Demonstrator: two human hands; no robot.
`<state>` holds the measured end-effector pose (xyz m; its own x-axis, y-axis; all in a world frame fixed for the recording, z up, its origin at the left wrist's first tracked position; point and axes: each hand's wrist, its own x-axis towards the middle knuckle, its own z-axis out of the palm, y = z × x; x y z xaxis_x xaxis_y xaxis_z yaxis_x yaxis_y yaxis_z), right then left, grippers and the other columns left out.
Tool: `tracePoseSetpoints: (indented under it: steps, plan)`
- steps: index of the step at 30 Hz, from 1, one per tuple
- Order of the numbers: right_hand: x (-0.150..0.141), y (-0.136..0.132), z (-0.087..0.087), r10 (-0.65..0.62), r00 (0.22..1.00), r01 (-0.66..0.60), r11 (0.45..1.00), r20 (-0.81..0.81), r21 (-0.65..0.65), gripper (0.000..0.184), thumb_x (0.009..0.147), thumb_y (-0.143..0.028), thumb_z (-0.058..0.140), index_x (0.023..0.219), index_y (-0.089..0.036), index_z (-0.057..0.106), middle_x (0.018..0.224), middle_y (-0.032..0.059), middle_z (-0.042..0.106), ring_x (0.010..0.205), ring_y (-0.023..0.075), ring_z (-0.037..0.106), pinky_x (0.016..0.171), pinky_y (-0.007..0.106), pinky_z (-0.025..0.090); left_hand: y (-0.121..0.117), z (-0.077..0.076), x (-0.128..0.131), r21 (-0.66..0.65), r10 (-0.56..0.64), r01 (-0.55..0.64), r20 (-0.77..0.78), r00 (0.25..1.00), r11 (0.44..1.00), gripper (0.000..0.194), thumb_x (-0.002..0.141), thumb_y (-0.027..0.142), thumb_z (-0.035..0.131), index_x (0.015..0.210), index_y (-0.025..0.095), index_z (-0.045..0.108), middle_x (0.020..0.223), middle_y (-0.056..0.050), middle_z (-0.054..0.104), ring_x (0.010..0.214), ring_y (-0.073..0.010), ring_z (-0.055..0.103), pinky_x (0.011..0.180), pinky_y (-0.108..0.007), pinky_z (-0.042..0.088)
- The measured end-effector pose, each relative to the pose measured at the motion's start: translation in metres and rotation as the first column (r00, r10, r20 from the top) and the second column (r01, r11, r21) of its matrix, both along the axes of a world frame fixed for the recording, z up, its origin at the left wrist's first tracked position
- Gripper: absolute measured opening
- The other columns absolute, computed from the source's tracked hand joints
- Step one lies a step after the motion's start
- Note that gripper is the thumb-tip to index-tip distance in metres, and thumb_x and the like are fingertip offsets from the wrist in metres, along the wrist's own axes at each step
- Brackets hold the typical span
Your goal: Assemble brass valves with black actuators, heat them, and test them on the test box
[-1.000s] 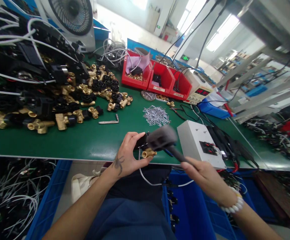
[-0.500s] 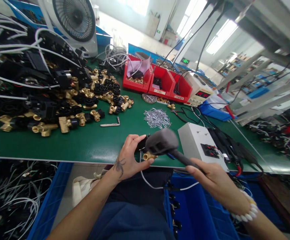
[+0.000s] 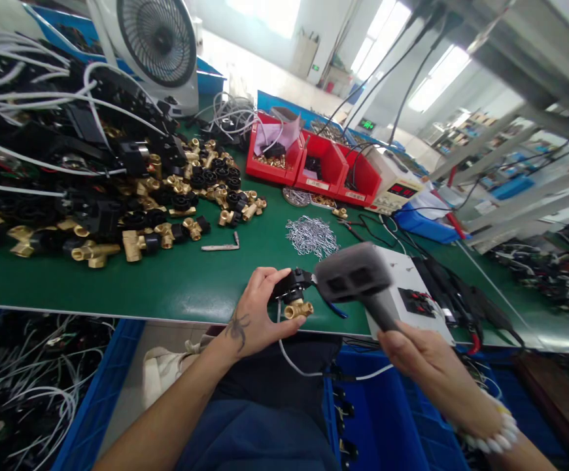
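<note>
My left hand [image 3: 261, 313] is closed around a black valve actuator [image 3: 292, 282] at the front of the green bench. A brass valve body [image 3: 298, 309] is joined under the black housing, near my thumb, and a white cable [image 3: 294, 365] hangs from it past the bench edge. With my right hand [image 3: 424, 358] I grip the handle of a dark grey mallet [image 3: 353, 273]. Its head is smeared by motion and hangs right of the actuator, apart from it. Behind the mallet, part of a blue-handled tool [image 3: 337, 311] shows on the bench.
A heap of silvery metal clips [image 3: 312, 237] lies beyond my hands. Brass valves [image 3: 135, 245] and an L-shaped hex key [image 3: 220, 248] lie left. Red bins [image 3: 320, 185] stand behind, a white box [image 3: 398, 261] right. Below is a blue crate [image 3: 377, 405].
The mallet and my right hand have moved right, away from the actuator, uncovering its black housing and brass body. My left hand keeps its hold. The view has shifted slightly.
</note>
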<state>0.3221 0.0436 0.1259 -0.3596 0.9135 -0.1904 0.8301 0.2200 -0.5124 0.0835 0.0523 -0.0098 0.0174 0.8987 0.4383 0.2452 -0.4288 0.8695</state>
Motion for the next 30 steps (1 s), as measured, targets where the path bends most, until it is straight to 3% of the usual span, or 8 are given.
tracePoseSetpoints:
  steps: [4,8,14,18,20,24,28,30]
  plan:
    - [-0.001,0.003,-0.003,0.055,0.985,-0.048,0.998,0.162,-0.042,0.060,0.095,-0.069,0.036,0.068,-0.017,0.051,0.054,0.0001,0.044,0.049,0.0119,0.039,0.047,0.026,0.025,0.000,0.001,-0.001,-0.009,-0.018,0.019,0.019,1.000,1.000,0.065,0.075,0.030,0.077,0.133,0.019,0.049,0.121,-0.010,0.049,0.114,-0.0226,0.053,0.099,-0.043,0.053]
    - [0.002,0.002,-0.003,-0.014,1.000,0.014,0.992,-0.001,0.127,0.063,0.095,-0.072,0.030,0.063,-0.019,0.045,0.053,-0.0006,0.040,0.047,0.0111,0.036,0.046,0.026,0.027,0.001,0.001,-0.001,-0.044,-0.024,0.025,0.026,0.999,0.999,0.066,0.076,0.032,0.076,0.134,0.019,0.048,0.123,-0.011,0.048,0.115,-0.0234,0.053,0.100,-0.045,0.052]
    - [0.000,0.002,-0.006,0.085,0.974,-0.089,0.996,0.208,0.008,0.061,0.095,-0.071,0.034,0.068,-0.019,0.051,0.051,0.0003,0.047,0.046,0.0128,0.042,0.046,0.026,0.024,0.000,0.001,0.001,-0.016,-0.032,0.032,0.025,0.999,0.999,0.064,0.075,0.031,0.077,0.132,0.020,0.050,0.121,-0.011,0.049,0.115,-0.0237,0.052,0.099,-0.043,0.052]
    - [0.001,0.001,-0.001,0.024,0.999,-0.030,0.989,0.044,0.144,0.065,0.095,-0.073,0.029,0.062,-0.019,0.045,0.050,-0.0008,0.039,0.044,0.0110,0.035,0.045,0.025,0.026,-0.001,0.000,0.000,-0.043,-0.029,0.029,0.010,1.000,0.999,0.065,0.075,0.032,0.077,0.132,0.020,0.050,0.122,-0.011,0.048,0.116,-0.0244,0.052,0.100,-0.045,0.051]
    - [0.000,0.001,-0.002,0.013,0.999,-0.019,0.993,0.048,0.118,0.065,0.095,-0.073,0.028,0.063,-0.019,0.045,0.050,-0.0005,0.041,0.044,0.0111,0.036,0.045,0.025,0.027,0.000,0.000,0.000,-0.029,-0.030,0.031,0.011,0.999,0.999,0.067,0.074,0.032,0.078,0.133,0.019,0.049,0.122,-0.011,0.048,0.115,-0.0238,0.052,0.100,-0.044,0.052]
    - [-0.002,0.001,-0.002,0.087,0.970,-0.089,0.996,0.228,-0.001,0.064,0.094,-0.073,0.033,0.068,-0.018,0.053,0.051,0.0011,0.048,0.046,0.0131,0.042,0.047,0.026,0.025,0.000,0.000,0.000,0.001,-0.040,0.040,0.025,0.999,0.999,0.064,0.076,0.031,0.077,0.132,0.017,0.050,0.122,-0.012,0.049,0.115,-0.0237,0.052,0.099,-0.044,0.052]
    - [-0.002,-0.001,0.003,0.029,0.997,-0.037,0.994,0.074,0.103,0.065,0.094,-0.074,0.030,0.063,-0.019,0.047,0.051,-0.0004,0.041,0.045,0.0113,0.035,0.045,0.026,0.026,-0.001,0.000,0.000,-0.018,-0.029,0.029,0.001,1.000,0.999,0.064,0.075,0.032,0.077,0.131,0.019,0.050,0.123,-0.012,0.049,0.116,-0.0248,0.052,0.100,-0.046,0.052]
    - [-0.001,-0.002,0.000,0.013,0.999,-0.017,0.997,0.049,0.081,0.065,0.094,-0.073,0.030,0.063,-0.019,0.046,0.051,-0.0008,0.040,0.045,0.0111,0.034,0.045,0.026,0.026,-0.001,0.000,0.001,-0.009,-0.023,0.023,-0.011,1.000,1.000,0.066,0.075,0.032,0.077,0.132,0.019,0.049,0.122,-0.011,0.049,0.116,-0.0246,0.052,0.100,-0.046,0.051]
